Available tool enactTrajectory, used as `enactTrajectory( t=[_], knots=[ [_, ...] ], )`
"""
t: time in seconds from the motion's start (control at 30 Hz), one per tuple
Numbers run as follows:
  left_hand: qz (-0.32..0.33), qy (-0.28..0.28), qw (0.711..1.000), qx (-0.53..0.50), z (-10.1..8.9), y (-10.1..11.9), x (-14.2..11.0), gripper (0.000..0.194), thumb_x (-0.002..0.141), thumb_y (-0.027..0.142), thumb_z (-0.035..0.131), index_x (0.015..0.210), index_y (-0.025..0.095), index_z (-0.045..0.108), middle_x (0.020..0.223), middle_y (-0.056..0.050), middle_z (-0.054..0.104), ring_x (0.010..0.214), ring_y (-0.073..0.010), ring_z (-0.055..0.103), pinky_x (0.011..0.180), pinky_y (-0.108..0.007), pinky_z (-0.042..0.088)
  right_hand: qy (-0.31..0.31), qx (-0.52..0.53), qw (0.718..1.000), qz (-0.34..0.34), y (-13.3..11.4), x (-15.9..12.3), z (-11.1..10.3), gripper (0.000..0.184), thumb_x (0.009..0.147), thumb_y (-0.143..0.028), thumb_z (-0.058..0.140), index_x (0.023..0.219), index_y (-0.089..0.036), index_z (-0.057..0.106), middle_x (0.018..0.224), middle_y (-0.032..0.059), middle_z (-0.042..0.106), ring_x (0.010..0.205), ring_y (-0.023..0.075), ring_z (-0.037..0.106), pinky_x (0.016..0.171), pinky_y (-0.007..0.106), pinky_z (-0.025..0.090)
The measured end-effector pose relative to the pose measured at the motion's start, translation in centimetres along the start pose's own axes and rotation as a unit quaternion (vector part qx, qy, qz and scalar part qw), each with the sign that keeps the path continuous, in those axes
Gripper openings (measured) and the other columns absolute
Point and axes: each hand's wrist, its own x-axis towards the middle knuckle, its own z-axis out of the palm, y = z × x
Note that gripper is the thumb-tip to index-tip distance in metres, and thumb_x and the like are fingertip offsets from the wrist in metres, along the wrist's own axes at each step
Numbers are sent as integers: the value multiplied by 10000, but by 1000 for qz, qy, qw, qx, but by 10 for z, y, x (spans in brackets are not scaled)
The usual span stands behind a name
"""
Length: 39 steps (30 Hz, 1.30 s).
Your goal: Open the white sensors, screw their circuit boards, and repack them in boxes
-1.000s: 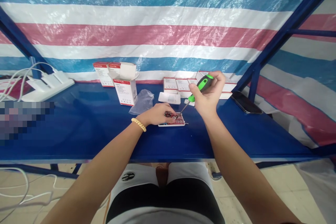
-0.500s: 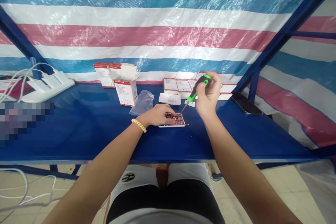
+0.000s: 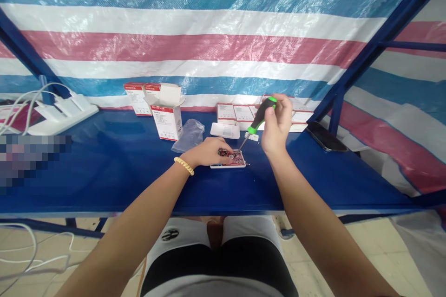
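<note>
My right hand (image 3: 279, 125) is closed around the black and green handle of a screwdriver (image 3: 258, 117). The shaft slants down to the left, and its tip meets a red circuit board (image 3: 239, 161) set in a white plastic case (image 3: 228, 166). From the left, my left hand (image 3: 210, 151) grips the case, with thumb and fingers on the board side. Its fingertips are close to the screwdriver tip. Behind the case lies a white cover (image 3: 225, 130). A small white piece (image 3: 252, 136) is near the screwdriver shaft.
An opened detector box (image 3: 167, 122) stands behind a clear plastic bag (image 3: 191, 135). More boxes (image 3: 226, 113) line the back. A dark phone (image 3: 326, 136) lies at the right, a white power strip (image 3: 64, 118) at the left. The blue table's (image 3: 139, 190) front edge is near my body.
My right hand and the screwdriver handle have shifted very slightly, the fingers placed a little differently on the handle. My left hand and the case stay in place.
</note>
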Motion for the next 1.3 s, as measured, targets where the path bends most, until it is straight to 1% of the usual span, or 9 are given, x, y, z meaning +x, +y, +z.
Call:
enactTrajectory(
  t=[0.07,0.13,0.3,0.4,0.57,0.73,0.93,1.17,1.3],
  knots=[
    [9,1,1000,7,0,0,-1,341,829,432,670,1078,210,743,1015,-71,712,916,-194,632,857,-307,459,-31,21,999,32,-2,-1,1,384,912,-556,470,1229,-341,452,1047,35,609,997,220,646,806,451,584],
    [14,5,1000,12,0,0,-2,350,820,452,672,1062,211,748,996,-69,714,895,-192,635,849,-310,458,-36,16,998,41,-4,-2,2,411,897,-540,518,1247,-345,427,988,29,612,945,214,653,780,436,585],
    [13,10,1000,12,0,1,-4,341,731,411,744,999,200,757,994,-54,709,911,-196,641,877,-308,456,16,-39,999,-13,0,-1,2,552,762,-485,725,1205,-337,430,1005,25,550,943,206,623,837,441,564],
    [10,7,1000,4,-1,1,-4,329,711,399,756,973,199,759,995,-53,703,919,-197,638,890,-306,452,15,-38,999,-8,2,-2,1,528,793,-530,669,1217,-335,422,1066,36,533,983,209,612,872,455,552],
    [4,-9,999,43,-5,2,-6,442,631,454,812,1000,219,752,1013,-43,691,969,-232,624,964,-368,404,-54,20,998,39,-4,-5,2,480,871,-578,521,1276,-351,400,1121,45,592,1020,235,634,873,490,551],
    [15,11,997,74,-4,-5,-4,449,730,406,728,1135,211,718,1029,-63,673,928,-229,628,894,-352,447,-58,-25,998,31,0,-5,2,555,851,-543,581,1339,-367,384,1205,72,572,1070,248,612,841,482,568],
    [17,36,998,52,2,-14,-1,452,726,347,716,1144,174,715,1112,-88,600,1012,-234,602,975,-361,448,-17,-31,999,14,16,-5,1,681,778,-526,686,1349,-387,341,1266,65,502,1091,244,597,843,481,580],
    [-17,27,999,35,0,-14,-1,474,717,360,729,1165,204,713,1094,-75,595,991,-228,596,978,-379,442,-53,-29,996,69,6,-2,0,554,849,-676,482,1330,-413,404,1298,50,531,1206,270,562,882,495,567],
    [-12,18,999,41,-2,-13,-1,479,743,375,716,1199,229,695,1094,-73,610,1005,-232,597,986,-383,429,-63,-30,996,49,7,0,-3,592,840,-689,490,1356,-413,401,1263,37,562,1205,276,570,838,475,583]
  ],
)
